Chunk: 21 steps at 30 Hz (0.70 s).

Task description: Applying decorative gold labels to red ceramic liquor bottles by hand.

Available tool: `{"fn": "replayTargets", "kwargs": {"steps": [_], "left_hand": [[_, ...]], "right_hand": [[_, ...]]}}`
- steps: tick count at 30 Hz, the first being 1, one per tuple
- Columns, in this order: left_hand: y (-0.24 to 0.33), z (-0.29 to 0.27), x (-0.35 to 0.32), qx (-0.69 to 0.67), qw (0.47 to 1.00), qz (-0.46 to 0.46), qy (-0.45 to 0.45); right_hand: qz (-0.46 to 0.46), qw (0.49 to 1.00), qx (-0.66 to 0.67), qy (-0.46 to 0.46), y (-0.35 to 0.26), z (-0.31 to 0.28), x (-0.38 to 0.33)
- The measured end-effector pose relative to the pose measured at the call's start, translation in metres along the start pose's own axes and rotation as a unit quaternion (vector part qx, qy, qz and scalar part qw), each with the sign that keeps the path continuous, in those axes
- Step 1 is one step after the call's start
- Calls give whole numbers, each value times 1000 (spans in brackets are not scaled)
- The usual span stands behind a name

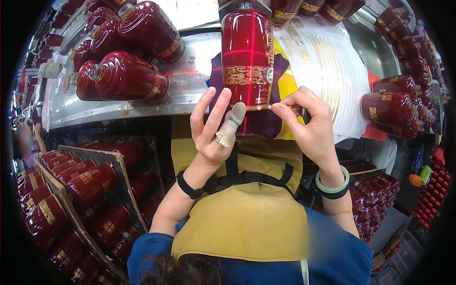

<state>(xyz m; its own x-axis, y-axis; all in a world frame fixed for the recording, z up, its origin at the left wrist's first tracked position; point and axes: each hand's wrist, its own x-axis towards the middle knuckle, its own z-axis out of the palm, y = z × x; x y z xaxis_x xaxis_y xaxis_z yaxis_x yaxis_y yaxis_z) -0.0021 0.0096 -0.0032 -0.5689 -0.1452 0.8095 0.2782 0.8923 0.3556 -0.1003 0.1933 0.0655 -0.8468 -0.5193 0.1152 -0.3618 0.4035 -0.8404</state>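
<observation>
Bottle: dark red bottle with gold label band, lying on purple cloth at centre of metal surface, crossed by red laser lines.
Left hand: grip spread, covered thumb touching bottle base.
Right hand: grip pinched at bottle's lower right edge.
Far left: more red bottles.

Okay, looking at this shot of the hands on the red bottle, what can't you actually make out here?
Head view only:
- Red bottle: top cut off by the upper edge.
- Left hand: thumb tip hidden under a finger cot.
- Right hand: fingertip contact with the bottle's base hidden by the fingers.
- Sheet of gold labels: print too small.
</observation>
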Motion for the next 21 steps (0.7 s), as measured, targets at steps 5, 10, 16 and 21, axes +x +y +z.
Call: {"fn": "replayTargets", "kwargs": {"steps": [5, 10, 16, 21], "left_hand": [[12, 0, 16, 7, 1000, 3, -28], [0, 3, 10, -54, 997, -57, 13], [-5, 4, 5, -66, 997, -50, 14], [-3, 3, 4, -53, 997, -52, 18]], "right_hand": [[1, 1000, 6, -1, 4, 3, 1], [3, 1000, 17, -8, 0, 4, 2], [-4, 999, 28, -17, -3, -1, 0], [2, 999, 38, -19, -7, -4, -1]]}}
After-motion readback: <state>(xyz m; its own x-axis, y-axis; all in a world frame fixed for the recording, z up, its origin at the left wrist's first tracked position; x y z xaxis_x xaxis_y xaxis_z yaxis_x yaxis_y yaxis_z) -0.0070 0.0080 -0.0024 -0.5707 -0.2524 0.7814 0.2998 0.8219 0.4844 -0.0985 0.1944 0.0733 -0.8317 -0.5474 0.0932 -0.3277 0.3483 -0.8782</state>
